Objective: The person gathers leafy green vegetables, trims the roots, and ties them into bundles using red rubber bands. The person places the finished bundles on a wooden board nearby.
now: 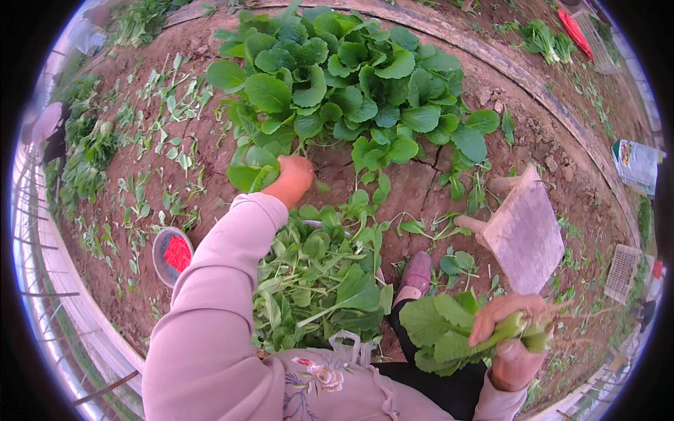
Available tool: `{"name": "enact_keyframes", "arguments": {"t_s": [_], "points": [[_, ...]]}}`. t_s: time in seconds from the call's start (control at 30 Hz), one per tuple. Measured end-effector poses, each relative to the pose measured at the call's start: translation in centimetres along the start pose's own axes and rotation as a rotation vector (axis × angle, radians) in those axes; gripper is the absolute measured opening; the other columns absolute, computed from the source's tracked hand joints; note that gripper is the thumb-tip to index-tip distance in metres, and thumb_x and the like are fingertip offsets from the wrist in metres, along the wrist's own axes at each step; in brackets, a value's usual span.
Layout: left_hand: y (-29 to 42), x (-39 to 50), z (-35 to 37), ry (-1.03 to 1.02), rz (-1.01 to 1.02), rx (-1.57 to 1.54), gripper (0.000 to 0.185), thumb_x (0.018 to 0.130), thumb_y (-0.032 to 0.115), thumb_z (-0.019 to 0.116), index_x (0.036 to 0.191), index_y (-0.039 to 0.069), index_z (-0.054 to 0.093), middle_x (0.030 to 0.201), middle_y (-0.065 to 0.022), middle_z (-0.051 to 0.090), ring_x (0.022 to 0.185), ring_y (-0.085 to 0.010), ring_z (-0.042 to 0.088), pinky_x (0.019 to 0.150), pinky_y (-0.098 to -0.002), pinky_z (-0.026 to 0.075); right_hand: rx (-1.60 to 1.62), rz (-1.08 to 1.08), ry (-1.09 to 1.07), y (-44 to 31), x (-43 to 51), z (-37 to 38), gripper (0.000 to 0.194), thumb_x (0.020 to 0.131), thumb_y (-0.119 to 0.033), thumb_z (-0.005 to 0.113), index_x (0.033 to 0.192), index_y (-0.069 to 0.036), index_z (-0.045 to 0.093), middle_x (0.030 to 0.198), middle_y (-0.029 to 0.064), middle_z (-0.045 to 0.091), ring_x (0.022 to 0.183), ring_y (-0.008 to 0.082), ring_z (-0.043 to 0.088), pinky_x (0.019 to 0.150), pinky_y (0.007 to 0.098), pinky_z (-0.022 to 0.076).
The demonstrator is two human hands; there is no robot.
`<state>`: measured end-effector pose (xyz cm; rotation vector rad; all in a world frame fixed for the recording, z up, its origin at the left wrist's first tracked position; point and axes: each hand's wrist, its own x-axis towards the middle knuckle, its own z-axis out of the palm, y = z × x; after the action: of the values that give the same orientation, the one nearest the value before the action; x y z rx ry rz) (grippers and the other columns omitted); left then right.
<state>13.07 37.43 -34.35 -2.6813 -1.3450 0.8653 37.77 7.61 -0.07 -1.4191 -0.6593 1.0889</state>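
My left hand (292,176) reaches forward and is closed around a leafy green plant (255,171) at the near left edge of the standing patch of broad-leaved greens (347,79). The fingertips are partly hidden behind the hand and leaves. At the lower right, my right hand (508,337) grips a small bunch of uprooted greens (447,329). Its leaves point left, and its pale stem ends and thin roots stick out to the right. Below my left hand lies a heap of loose picked leaves (316,284), with part of a pale rim showing behind it.
A wooden stool (524,234) lies tipped over on the soil to the right. At left sits a bowl (158,258) holding red strips (178,253). Tied bundles (97,144) line the far left. Plastic crates (623,273) and a bag (634,166) stand at the right edge.
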Motion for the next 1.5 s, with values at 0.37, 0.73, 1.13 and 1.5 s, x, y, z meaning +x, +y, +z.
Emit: {"name": "enact_keyframes", "arguments": {"t_s": [0.37, 0.73, 1.13, 1.5], "points": [[-5.5, -18.8, -14.8, 0.135, 0.005, -1.476, 0.029, 0.08, 0.018, 0.072, 0.106, 0.006, 0.064, 0.092, -0.0053, 0.066, 0.085, -0.0151, 0.062, 0.077, -0.0334, 0.05, 0.065, -0.124, -0.134, -0.5, -2.3, 0.8, 0.037, 0.081, -0.008, 0.065, 0.114, 0.006, 0.057, 0.085, 0.011, 0.063, 0.074, 0.0205, 0.062, 0.068, 0.0311, 0.051], [-2.2, -33.5, -22.2, 0.378, 0.211, -1.809, 0.035, 0.079, 0.015, 0.077, 0.11, 0.002, 0.066, 0.097, -0.0015, 0.067, 0.088, -0.0101, 0.06, 0.083, -0.0275, 0.047, 0.059, -0.21, -0.294, -2.3, -9.6, 3.6, 0.029, 0.083, -0.001, 0.071, 0.109, 0.003, 0.061, 0.089, 0.0074, 0.066, 0.078, 0.0166, 0.064, 0.073, 0.0303, 0.0538], [2.7, -39.2, -25.3, 0.687, 0.309, -2.411, 0.029, 0.085, 0.001, 0.064, 0.113, 0.002, 0.059, 0.093, -0.0097, 0.067, 0.075, -0.0214, 0.066, 0.072, -0.0349, 0.057, 0.061, -0.077, -0.617, -1.4, -10.1, 8.9, 0.044, 0.079, -0.001, 0.073, 0.121, -0.001, 0.059, 0.105, 0.0032, 0.068, 0.095, 0.0104, 0.062, 0.089, 0.0258, 0.0479], [1.1, -37.1, -26.0, 0.85, 0.265, -2.345, 0.022, 0.089, 0.003, 0.058, 0.111, 0.005, 0.055, 0.073, -0.0042, 0.057, 0.061, -0.0137, 0.058, 0.054, -0.0287, 0.048, -0.346, -0.389, -0.696, 2.7, -8.9, 9.7, 0.044, 0.079, 0.002, 0.069, 0.122, 0.0, 0.059, 0.107, -0.0009, 0.061, 0.095, 0.0076, 0.053, 0.087, 0.0246, 0.0441]]}}
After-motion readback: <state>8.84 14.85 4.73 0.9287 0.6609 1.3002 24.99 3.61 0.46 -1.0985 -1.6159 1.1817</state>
